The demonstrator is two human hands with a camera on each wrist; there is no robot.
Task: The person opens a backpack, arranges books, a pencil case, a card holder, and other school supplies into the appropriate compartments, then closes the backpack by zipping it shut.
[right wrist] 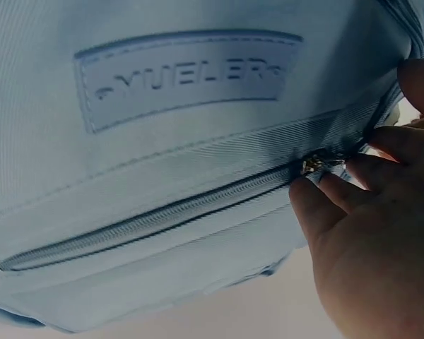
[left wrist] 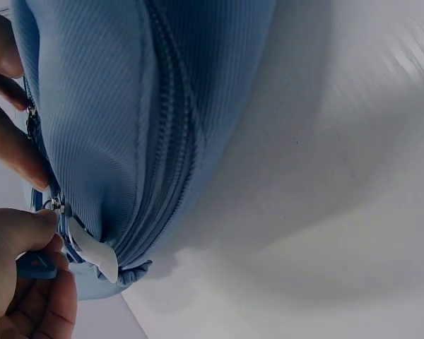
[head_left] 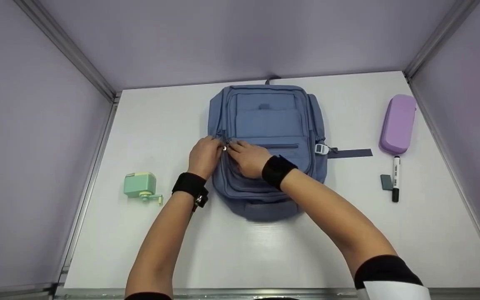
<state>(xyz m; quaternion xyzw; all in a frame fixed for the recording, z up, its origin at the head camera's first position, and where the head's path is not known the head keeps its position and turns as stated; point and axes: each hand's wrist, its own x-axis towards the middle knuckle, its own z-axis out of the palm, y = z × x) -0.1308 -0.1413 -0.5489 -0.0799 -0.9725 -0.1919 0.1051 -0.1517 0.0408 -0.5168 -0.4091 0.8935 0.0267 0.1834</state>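
Observation:
A blue backpack lies flat on the white table with its front up. At its left side my left hand pinches a blue pull tab just below a metal zipper slider, as the left wrist view shows. My right hand rests on the front of the bag, its fingers extended toward the same side. In the right wrist view those fingers touch the cloth by the gold-coloured slider of the front pocket's zipper. The MUELER patch lies beside that zipper.
A green hand-cranked pencil sharpener stands left of the bag. To the right are a purple case, a black-and-white marker and a small dark green block. A dark strap extends from the white buckle.

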